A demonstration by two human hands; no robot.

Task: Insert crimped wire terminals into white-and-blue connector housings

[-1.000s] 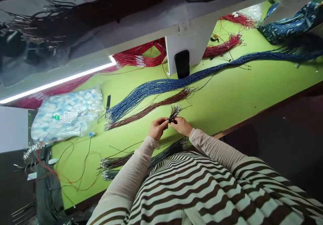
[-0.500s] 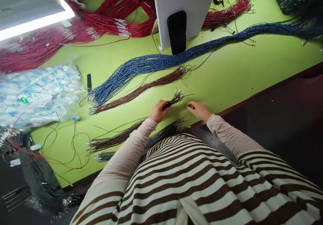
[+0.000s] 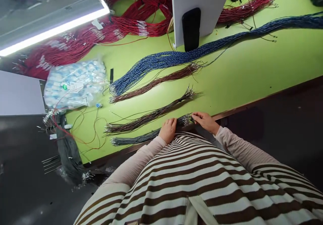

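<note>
Along the table's near edge lies a bundle of grey wires (image 3: 141,139), its stripped or terminal-tipped ends showing silvery at both sides. My left hand (image 3: 168,130) is closed over this bundle close to its right end. At that end my right hand (image 3: 205,121) pinches a small dark thing, too small to make out, beside the silvery tips. Just beyond, a dark brown wire bundle (image 3: 146,119) lies with a black band near its right end. Farther back rest a reddish-brown wire bundle (image 3: 156,82) and a thick blue wire bundle (image 3: 151,63).
A black phone (image 3: 191,29) leans on a white panel (image 3: 209,3). Red wire bundles (image 3: 123,25) lie behind, near a lit lamp (image 3: 63,26). On the left is a plastic bag of white and blue parts (image 3: 75,83); grey wires (image 3: 67,144) hang over the table edge (image 3: 252,100).
My left hand has let go of the dark brown bundle, which now lies on the table. Both hands have moved nearer my body, to the grey bundle. The view has shifted left.
</note>
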